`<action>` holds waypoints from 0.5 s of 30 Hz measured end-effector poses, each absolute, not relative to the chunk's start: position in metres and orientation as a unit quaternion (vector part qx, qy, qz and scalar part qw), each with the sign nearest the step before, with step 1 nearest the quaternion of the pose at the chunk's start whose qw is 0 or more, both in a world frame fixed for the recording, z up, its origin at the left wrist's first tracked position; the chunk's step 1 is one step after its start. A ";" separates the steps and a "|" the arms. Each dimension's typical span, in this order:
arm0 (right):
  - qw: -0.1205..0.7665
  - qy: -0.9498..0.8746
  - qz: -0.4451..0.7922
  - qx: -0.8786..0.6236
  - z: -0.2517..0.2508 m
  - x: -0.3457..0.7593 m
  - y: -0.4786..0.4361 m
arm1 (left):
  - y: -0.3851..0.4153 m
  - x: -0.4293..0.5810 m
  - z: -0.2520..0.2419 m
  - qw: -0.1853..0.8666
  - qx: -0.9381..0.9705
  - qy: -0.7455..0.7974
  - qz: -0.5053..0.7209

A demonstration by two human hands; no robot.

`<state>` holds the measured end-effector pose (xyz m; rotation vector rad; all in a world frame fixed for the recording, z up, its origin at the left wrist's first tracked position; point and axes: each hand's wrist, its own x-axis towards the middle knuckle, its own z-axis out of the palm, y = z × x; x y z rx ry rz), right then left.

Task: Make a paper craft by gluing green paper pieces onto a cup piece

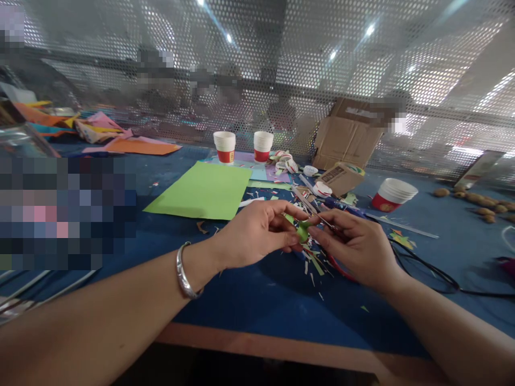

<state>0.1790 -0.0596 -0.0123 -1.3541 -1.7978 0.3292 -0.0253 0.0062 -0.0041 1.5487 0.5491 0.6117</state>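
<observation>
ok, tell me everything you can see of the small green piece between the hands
The green piece is small, bright green and thin, seemingly paper. It looks bent or curled rather than flat; fingers hide part of it, so its full outline can't be told. It is held up in front of paper scraps, pinched by the left hand. The fingertips of the right hand are at its right side; whether they also grip it is unclear.

Muted, cool light falls on the green sheet [203, 190]; beyond it, streaked white glare spots the perforated screen [306, 64]; nearer and to the sheet's right, soft shadow dims the blue tabletop [257, 295]. Left of the sheet, coarse pixel blocks hide detail; well away from it, the view's edges look stretched and soft.
</observation>
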 end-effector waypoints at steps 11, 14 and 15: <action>0.369 -0.750 0.099 -0.541 -0.016 0.178 -0.062 | 0.002 -0.023 0.001 0.653 0.655 0.320 0.207; 0.366 -0.747 0.100 -0.545 -0.017 0.177 -0.062 | 0.003 -0.022 0.000 0.616 0.685 0.325 0.216; 0.363 -0.746 0.104 -0.548 -0.018 0.177 -0.062 | 0.003 -0.022 0.000 0.602 0.696 0.324 0.219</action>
